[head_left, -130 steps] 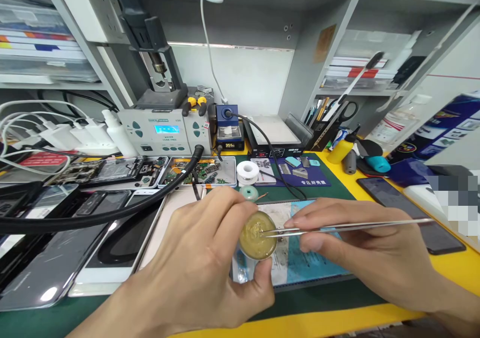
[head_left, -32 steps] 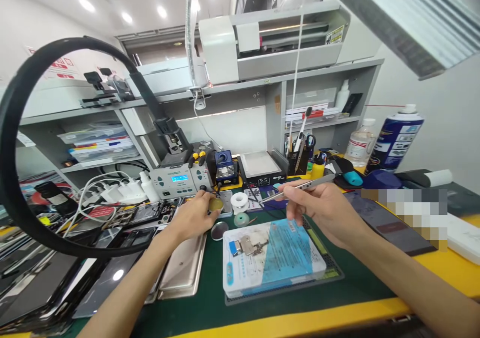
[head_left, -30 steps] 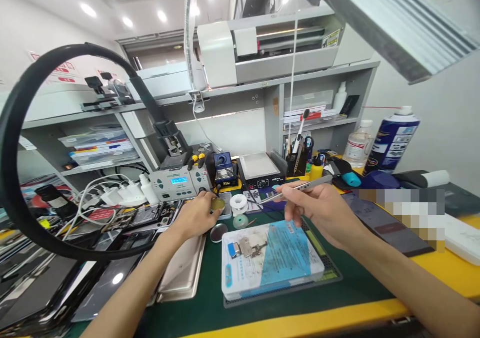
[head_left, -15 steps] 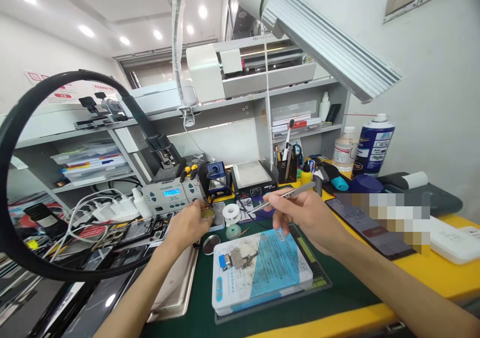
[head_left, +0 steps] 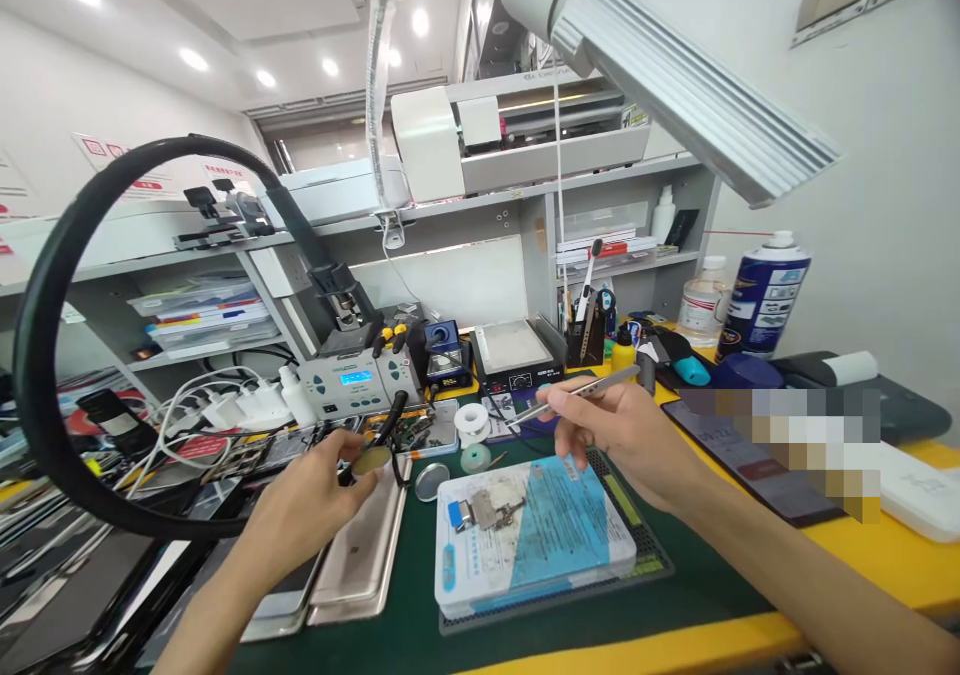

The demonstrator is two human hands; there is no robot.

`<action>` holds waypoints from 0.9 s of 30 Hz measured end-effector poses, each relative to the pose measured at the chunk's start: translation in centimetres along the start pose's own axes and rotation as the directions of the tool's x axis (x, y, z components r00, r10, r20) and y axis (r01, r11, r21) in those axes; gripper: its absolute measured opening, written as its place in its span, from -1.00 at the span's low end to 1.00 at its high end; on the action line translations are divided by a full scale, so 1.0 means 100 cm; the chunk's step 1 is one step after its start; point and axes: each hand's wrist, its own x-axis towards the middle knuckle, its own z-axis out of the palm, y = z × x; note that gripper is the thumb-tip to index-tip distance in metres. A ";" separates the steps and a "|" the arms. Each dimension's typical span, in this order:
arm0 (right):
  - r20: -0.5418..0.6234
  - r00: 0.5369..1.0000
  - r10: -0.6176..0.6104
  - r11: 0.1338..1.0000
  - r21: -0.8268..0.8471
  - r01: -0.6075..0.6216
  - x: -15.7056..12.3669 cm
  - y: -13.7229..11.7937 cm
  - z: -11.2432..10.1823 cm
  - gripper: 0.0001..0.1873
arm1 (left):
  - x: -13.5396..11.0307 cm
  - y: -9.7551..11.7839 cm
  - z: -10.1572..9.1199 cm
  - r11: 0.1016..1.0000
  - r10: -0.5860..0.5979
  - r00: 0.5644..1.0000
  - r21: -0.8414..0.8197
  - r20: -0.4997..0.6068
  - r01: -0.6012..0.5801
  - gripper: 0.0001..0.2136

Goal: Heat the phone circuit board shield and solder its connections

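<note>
My left hand (head_left: 307,500) grips a small round tin of yellowish paste (head_left: 372,460), held above a gold phone back (head_left: 360,555). The tin's round metal lid (head_left: 430,481) lies on the green mat beside it. My right hand (head_left: 615,435) pinches metal tweezers (head_left: 577,395), raised above a blue-and-white work pad (head_left: 540,540); their tips point left toward a white solder spool (head_left: 472,419). A small metal part (head_left: 484,507) rests on the pad's left side.
A thick black hose (head_left: 52,355) loops at the left over several opened phones. Behind stand a rework station (head_left: 352,383), a soldering station (head_left: 442,355), a hot plate (head_left: 514,350) and a spray can (head_left: 761,300). A dark phone (head_left: 739,455) lies at the right. A lamp head (head_left: 675,75) hangs overhead.
My left hand has drawn the paste tin back toward me, away from the tray by the stations. My right hand stays raised with the tweezers. The view shifted slightly.
</note>
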 end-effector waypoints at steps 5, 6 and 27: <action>0.031 0.999 0.029 1.000 0.005 -0.029 -0.002 -0.004 0.003 -0.52 | -0.019 -0.002 0.013 0.999 -0.028 1.000 0.026 0.011 0.027 -0.60; 0.036 0.999 0.032 0.999 0.004 -0.032 -0.002 -0.004 0.004 -0.51 | -0.021 0.000 0.016 0.999 -0.029 1.000 0.031 0.005 0.029 -0.60; 0.418 0.895 0.153 0.808 -0.575 0.130 0.023 -0.078 0.046 -0.78 | -0.014 0.093 -0.061 0.554 0.409 0.890 -0.721 -0.200 -0.416 -0.61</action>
